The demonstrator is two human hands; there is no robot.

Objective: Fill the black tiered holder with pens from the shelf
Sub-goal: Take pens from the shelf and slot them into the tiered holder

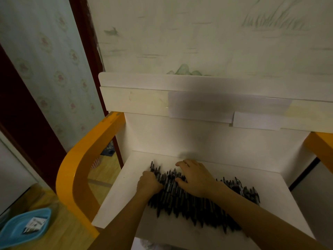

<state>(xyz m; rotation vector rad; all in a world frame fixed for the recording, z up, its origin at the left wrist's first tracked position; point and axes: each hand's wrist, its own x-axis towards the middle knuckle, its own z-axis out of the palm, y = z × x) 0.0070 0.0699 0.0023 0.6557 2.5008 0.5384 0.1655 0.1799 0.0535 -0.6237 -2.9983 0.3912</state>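
Pens [189, 201] heaped on white shelf [126, 195], left hand [148, 184] fingers gripping some, right hand [195, 178] fingers spread on top

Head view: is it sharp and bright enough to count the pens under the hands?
Head view: dim and warm-tinted; the heap of black pens on the white shelf board is smeared by motion blur, so no count; left hand and right hand read clearly; wide-angle bending curves the orange frame.

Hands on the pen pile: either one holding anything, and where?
Left hand has its fingers curled into the left edge of the pens, seemingly gripping some. Right hand rests on top; no clear hold.
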